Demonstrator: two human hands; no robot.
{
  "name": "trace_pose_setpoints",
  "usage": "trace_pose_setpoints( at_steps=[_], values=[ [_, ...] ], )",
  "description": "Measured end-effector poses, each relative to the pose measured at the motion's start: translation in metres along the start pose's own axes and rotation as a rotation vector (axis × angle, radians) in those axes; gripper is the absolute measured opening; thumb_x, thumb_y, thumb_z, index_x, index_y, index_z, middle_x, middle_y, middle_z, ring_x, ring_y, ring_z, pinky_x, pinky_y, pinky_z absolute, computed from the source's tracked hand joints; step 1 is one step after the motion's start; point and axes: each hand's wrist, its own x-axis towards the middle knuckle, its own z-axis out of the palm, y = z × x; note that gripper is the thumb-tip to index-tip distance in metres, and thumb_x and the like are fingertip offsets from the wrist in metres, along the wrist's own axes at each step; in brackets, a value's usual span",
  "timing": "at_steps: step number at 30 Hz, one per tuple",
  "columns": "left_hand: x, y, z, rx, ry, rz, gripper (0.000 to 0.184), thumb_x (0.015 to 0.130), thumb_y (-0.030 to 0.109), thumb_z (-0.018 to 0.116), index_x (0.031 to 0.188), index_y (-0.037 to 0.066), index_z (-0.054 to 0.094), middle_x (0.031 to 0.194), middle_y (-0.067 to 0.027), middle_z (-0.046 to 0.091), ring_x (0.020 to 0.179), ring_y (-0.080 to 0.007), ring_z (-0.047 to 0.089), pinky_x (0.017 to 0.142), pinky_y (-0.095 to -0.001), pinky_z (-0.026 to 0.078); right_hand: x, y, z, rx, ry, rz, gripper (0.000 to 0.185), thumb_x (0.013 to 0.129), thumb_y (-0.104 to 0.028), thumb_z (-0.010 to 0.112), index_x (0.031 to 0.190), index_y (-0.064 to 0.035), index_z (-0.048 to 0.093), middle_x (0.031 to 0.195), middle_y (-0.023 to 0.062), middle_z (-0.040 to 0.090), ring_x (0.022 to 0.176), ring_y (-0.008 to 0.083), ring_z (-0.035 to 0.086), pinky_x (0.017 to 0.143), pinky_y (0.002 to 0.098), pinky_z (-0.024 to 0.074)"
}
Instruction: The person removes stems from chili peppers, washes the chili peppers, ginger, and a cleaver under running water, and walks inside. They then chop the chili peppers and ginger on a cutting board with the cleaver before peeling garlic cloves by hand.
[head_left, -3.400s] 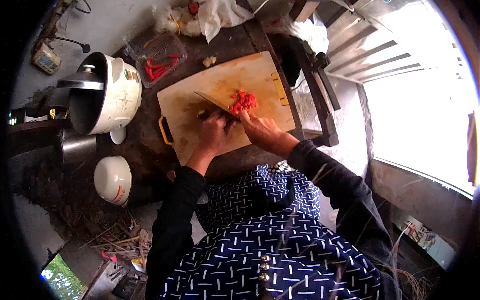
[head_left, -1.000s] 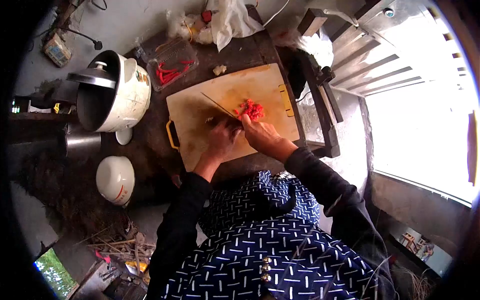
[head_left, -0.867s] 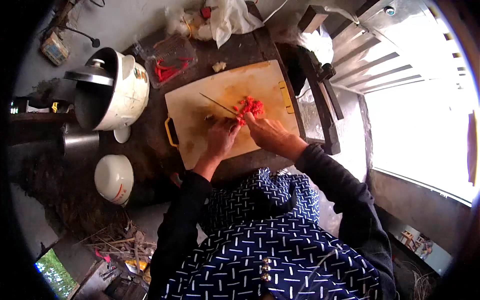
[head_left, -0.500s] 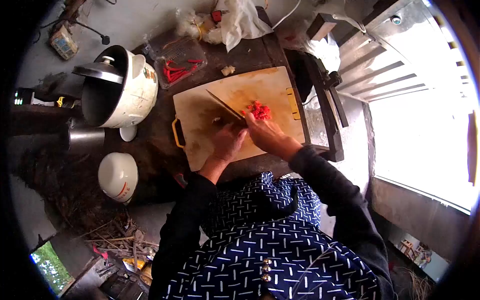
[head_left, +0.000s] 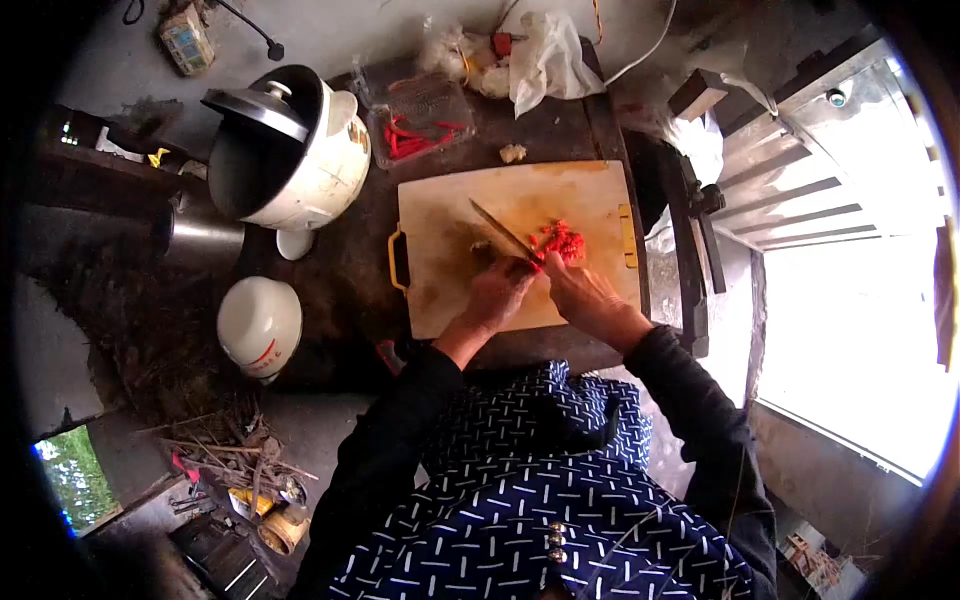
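Observation:
My right hand (head_left: 590,299) is closed around the handle of a kitchen knife (head_left: 503,230), whose blade points up and left across the cutting board (head_left: 440,205). Against the near side of the blade, my left hand (head_left: 496,294) has its fingers curled together. A speck of red shows by its fingertips, but what they hold is hidden. Chopped red chili (head_left: 566,243) lies in a small heap just beyond my right hand. To the left of the blade sits a small pale piece (head_left: 481,247) on the stained board.
Behind the board, a clear plastic box (head_left: 425,118) holds whole red chilies, near a knobbly pale lump (head_left: 513,153). A large white pot (head_left: 318,170) with a tilted lid (head_left: 262,112) and a white enamel bowl (head_left: 260,325) stand left. White plastic bags (head_left: 555,60) lie at the back.
The view has shifted, so the board and everything around it appear farther right and slightly lower. The knife remains in my right hand, and my left hand stays close beside the blade.

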Motion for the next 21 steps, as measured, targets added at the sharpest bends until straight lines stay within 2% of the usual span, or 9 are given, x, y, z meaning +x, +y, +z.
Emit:
trace_pose_setpoints(
  at_steps=[2, 3, 4, 6, 11, 14, 16, 18, 21],
  values=[
    [0.000, -0.003, 0.006, -0.004, 0.043, 0.059, 0.024, 0.075, 0.013, 0.056, 0.098, 0.013, 0.061, 0.094, -0.0061, 0.061, 0.084, -0.0246, 0.059, 0.066, -0.0348, 0.051, -0.008, -0.009, -0.009, -0.133, -0.137, 0.025, 0.027, 0.082, -0.007, 0.048, 0.106, 0.0026, 0.038, 0.072, 0.0210, 0.061, 0.063, 0.0340, 0.064, 0.051, 0.0434, 0.0506],
    [0.005, -0.006, 0.008, 0.014, 0.098, 0.130, 0.025, 0.074, 0.012, 0.056, 0.098, 0.012, 0.061, 0.095, -0.0061, 0.061, 0.084, -0.0248, 0.059, 0.067, -0.0347, 0.051, -0.004, -0.007, -0.001, -0.060, -0.166, 0.102, 0.026, 0.081, -0.005, 0.044, 0.105, 0.0002, 0.036, 0.067, 0.0226, 0.058, 0.063, 0.0392, 0.060, 0.054, 0.0496, 0.0464],
    [0.005, -0.007, 0.009, 0.009, 0.093, 0.131, 0.025, 0.074, 0.012, 0.056, 0.098, 0.012, 0.061, 0.095, -0.0061, 0.061, 0.084, -0.0248, 0.059, 0.067, -0.0347, 0.051, 0.001, -0.006, 0.009, -0.057, -0.168, 0.108, 0.026, 0.081, -0.005, 0.044, 0.105, 0.0002, 0.036, 0.067, 0.0226, 0.058, 0.063, 0.0392, 0.060, 0.054, 0.0496, 0.0464],
    [-0.002, -0.004, 0.012, -0.034, 0.066, -0.010, 0.027, 0.073, 0.009, 0.057, 0.099, 0.011, 0.061, 0.094, -0.0063, 0.061, 0.084, -0.0254, 0.059, 0.069, -0.0350, 0.051, 0.010, -0.004, 0.027, -0.020, 0.032, 0.011, 0.026, 0.082, -0.005, 0.044, 0.105, 0.0003, 0.036, 0.067, 0.0230, 0.058, 0.063, 0.0398, 0.060, 0.054, 0.0490, 0.0470],
    [0.000, -0.001, 0.015, 0.010, 0.085, 0.054, 0.022, 0.075, 0.010, 0.056, 0.096, 0.010, 0.061, 0.093, -0.0063, 0.061, 0.083, -0.0255, 0.059, 0.069, -0.0349, 0.051, 0.009, 0.005, 0.017, 0.030, 0.022, 0.123, 0.022, 0.083, -0.006, 0.045, 0.102, 0.0028, 0.037, 0.071, 0.0234, 0.061, 0.066, 0.0371, 0.063, 0.052, 0.0453, 0.0496],
    [-0.002, 0.004, 0.006, -0.041, 0.088, 0.044, 0.018, 0.076, 0.010, 0.054, 0.093, 0.010, 0.062, 0.092, -0.0058, 0.061, 0.082, -0.0249, 0.059, 0.069, -0.0343, 0.050, -0.009, -0.002, 0.005, 0.014, -0.029, 0.093, 0.026, 0.084, -0.007, 0.045, 0.106, 0.0018, 0.036, 0.071, 0.0239, 0.060, 0.066, 0.0383, 0.062, 0.053, 0.0460, 0.0493],
    [0.006, 0.007, 0.001, -0.060, 0.127, 0.033, 0.016, 0.076, 0.010, 0.054, 0.091, 0.010, 0.062, 0.092, -0.0055, 0.061, 0.082, -0.0245, 0.059, 0.069, -0.0339, 0.050, -0.011, -0.002, 0.003, 0.043, -0.112, 0.080, 0.026, 0.084, -0.007, 0.042, 0.108, -0.0008, 0.034, 0.073, 0.0256, 0.059, 0.068, 0.0427, 0.059, 0.057, 0.0510, 0.0458],
    [0.001, 0.009, -0.001, 0.028, 0.043, 0.017, 0.015, 0.075, 0.008, 0.055, 0.089, 0.010, 0.062, 0.092, -0.0064, 0.061, 0.083, -0.0252, 0.059, 0.070, -0.0342, 0.050, -0.002, -0.007, 0.010, 0.074, -0.095, 0.129, 0.025, 0.084, -0.007, 0.043, 0.106, -0.0009, 0.034, 0.073, 0.0259, 0.059, 0.068, 0.0428, 0.059, 0.058, 0.0514, 0.0455],
    [0.000, 0.005, 0.006, -0.021, 0.059, -0.027, 0.017, 0.075, 0.008, 0.056, 0.090, 0.010, 0.062, 0.091, -0.0071, 0.061, 0.083, -0.0260, 0.059, 0.071, -0.0352, 0.050, 0.007, -0.009, 0.016, 0.074, 0.011, 0.062, 0.023, 0.084, -0.008, 0.044, 0.103, -0.0008, 0.035, 0.072, 0.0260, 0.059, 0.068, 0.0433, 0.059, 0.059, 0.0521, 0.0452]
  ],
)
